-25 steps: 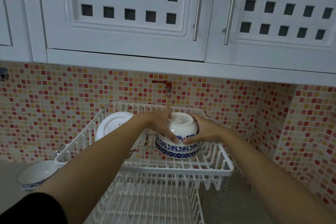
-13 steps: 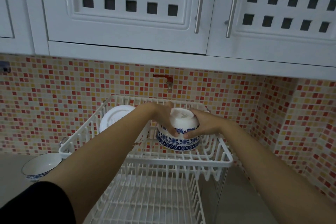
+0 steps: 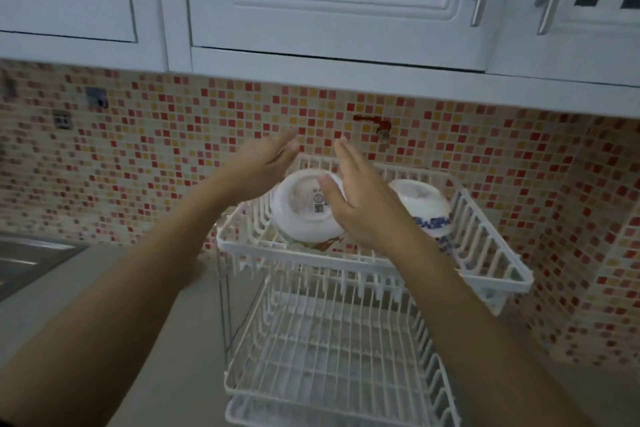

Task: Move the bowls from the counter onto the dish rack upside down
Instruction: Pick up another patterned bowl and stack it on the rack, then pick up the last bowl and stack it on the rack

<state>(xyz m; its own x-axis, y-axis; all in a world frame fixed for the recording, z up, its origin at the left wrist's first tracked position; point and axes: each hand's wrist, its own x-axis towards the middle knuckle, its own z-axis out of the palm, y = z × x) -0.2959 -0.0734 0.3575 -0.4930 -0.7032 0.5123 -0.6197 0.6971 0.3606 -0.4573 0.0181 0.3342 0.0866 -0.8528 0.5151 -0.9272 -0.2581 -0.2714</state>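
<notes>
A white two-tier dish rack (image 3: 491, 253) stands on the counter against the tiled wall. On its upper tier a white bowl (image 3: 304, 215) leans with its base facing me. To its right a blue-patterned white bowl (image 3: 424, 208) sits upside down. My left hand (image 3: 263, 163) hovers open above and left of the white bowl. My right hand (image 3: 360, 198) is open too, fingers spread, in front of the gap between the two bowls and covering part of each. Neither hand holds anything.
The rack's lower tier (image 3: 332, 350) holds nothing I can see. A steel sink (image 3: 31, 260) lies at the left edge. White wall cabinets (image 3: 329, 10) hang low over the rack, and a red tap (image 3: 372, 123) sticks out of the tiles behind it.
Both hands have let go of the blue-patterned bowl, which now rests upside down on the upper tier, and have lifted apart. My view has shifted left, so the rack sits further right.
</notes>
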